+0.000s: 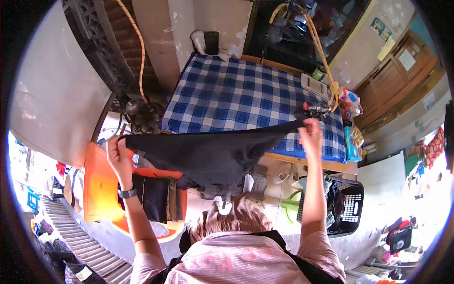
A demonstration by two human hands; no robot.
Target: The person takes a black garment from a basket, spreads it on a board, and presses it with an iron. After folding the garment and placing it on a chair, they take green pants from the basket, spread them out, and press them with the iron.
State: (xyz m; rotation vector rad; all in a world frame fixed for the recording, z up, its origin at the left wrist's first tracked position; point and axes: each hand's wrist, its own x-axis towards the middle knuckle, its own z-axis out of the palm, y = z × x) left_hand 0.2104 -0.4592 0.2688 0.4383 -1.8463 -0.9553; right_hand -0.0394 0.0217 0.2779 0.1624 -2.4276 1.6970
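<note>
A black garment [208, 154] is spread in the air between my two hands, its upper edge pulled nearly straight and its lower part sagging in folds. My left hand [118, 154], with a dark band on the wrist, pinches one end above the orange chair [100, 182]. The other end is gripped by the fingers of my right hand [310, 136], near the front edge of the bed. Folded dark clothes [153, 196] lie on the chair seat below my left forearm. Right of my right forearm, a black plastic basket [352, 206] holds more clothes.
A bed with a blue checked sheet [227, 94] spans the area ahead. On its right side are a tray-like box [315, 86] and bagged items [351, 104]. A green plastic object [292, 203] and pale shoes [283, 174] are on the tiled floor.
</note>
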